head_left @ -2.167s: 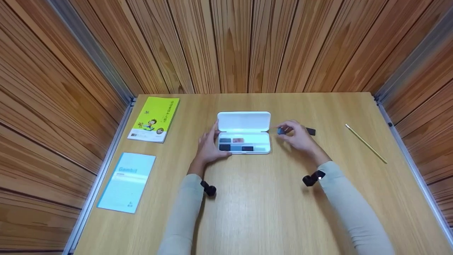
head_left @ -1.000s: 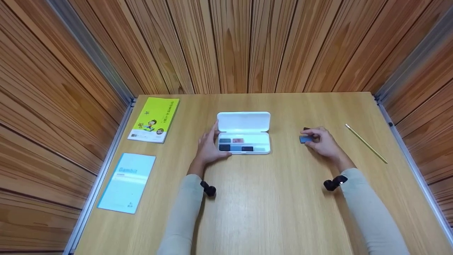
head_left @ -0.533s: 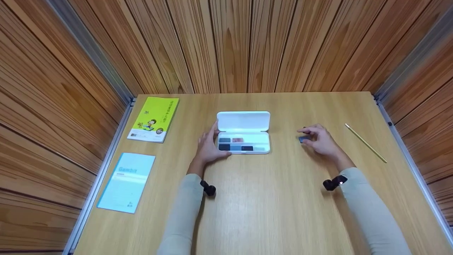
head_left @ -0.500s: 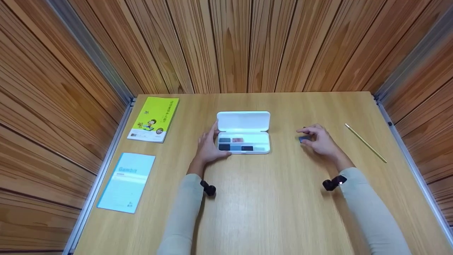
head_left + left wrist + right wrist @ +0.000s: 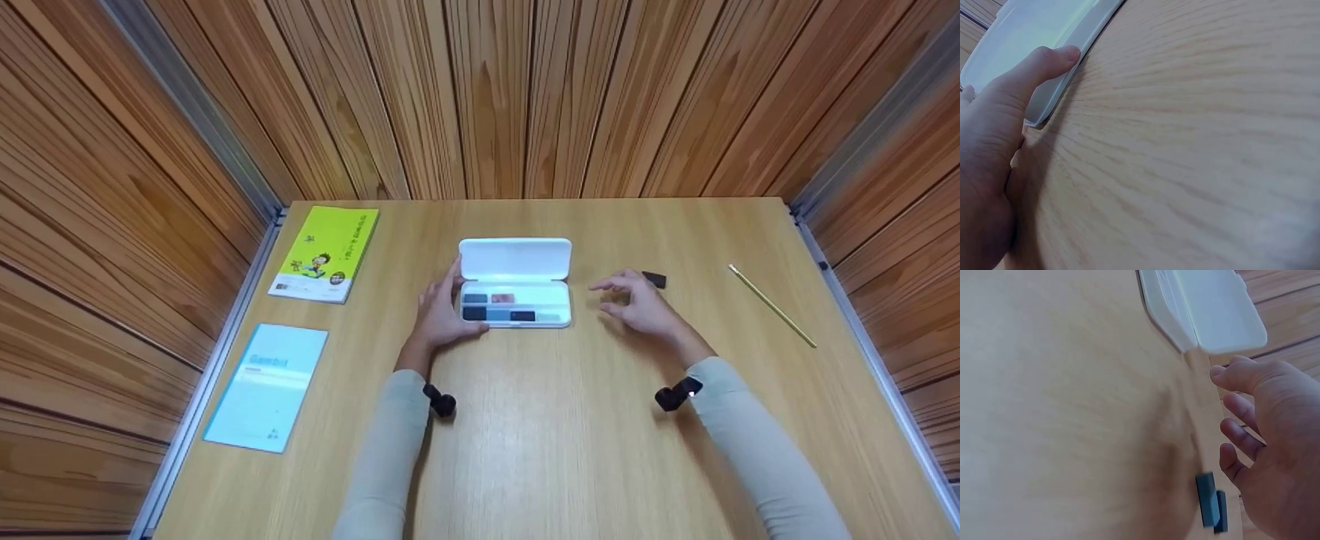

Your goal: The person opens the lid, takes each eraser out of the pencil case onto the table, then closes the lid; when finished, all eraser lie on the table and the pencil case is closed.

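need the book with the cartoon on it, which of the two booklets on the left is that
The yellow-green booklet, farther back near the wall, has a cartoon figure on its cover. The light blue booklet shows only text.

Left hand (image 5: 439, 315) lies flat, thumb (image 5: 1044, 62) stretched forward, fingers straight. Right hand (image 5: 637, 306) hovers palm down, fingers (image 5: 1238, 439) loosely spread, nothing between them.
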Tool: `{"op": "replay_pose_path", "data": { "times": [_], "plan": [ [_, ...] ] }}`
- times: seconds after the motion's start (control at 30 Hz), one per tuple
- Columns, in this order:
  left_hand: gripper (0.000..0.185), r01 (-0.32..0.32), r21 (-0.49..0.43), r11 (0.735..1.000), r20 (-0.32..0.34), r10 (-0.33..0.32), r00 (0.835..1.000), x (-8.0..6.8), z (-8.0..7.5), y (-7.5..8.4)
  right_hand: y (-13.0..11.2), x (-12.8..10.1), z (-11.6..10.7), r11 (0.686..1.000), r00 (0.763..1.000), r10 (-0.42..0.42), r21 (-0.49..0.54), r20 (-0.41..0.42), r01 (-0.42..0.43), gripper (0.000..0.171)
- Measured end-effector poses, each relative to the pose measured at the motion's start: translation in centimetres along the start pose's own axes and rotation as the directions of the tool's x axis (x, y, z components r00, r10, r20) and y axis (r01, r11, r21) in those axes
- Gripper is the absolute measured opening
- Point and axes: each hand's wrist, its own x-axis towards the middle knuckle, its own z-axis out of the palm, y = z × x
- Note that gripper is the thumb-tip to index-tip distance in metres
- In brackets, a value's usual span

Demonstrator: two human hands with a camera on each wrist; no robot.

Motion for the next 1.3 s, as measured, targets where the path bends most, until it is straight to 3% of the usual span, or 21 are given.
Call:
{"op": "replay_pose_path", "data": {
  "times": [0.67, 1.3],
  "plan": [
    [0.142, -0.003, -0.011, 1.0, 0.011, 0.003, 1.0, 0.2, -0.1, -0.2, -5.4, 3.9, 5.5, 0.995, 0.99, -0.088, 0.052, 0.111, 0.082, 0.038],
    [0.138, 0.021, 0.003, 1.0, 0.014, -0.021, 1.0, 0.0, -0.1, 0.0, -7.9, 6.4, 9.0, 0.993, 0.983, -0.096, 0.077, 0.158, 0.085, 0.048]
  ]
}}
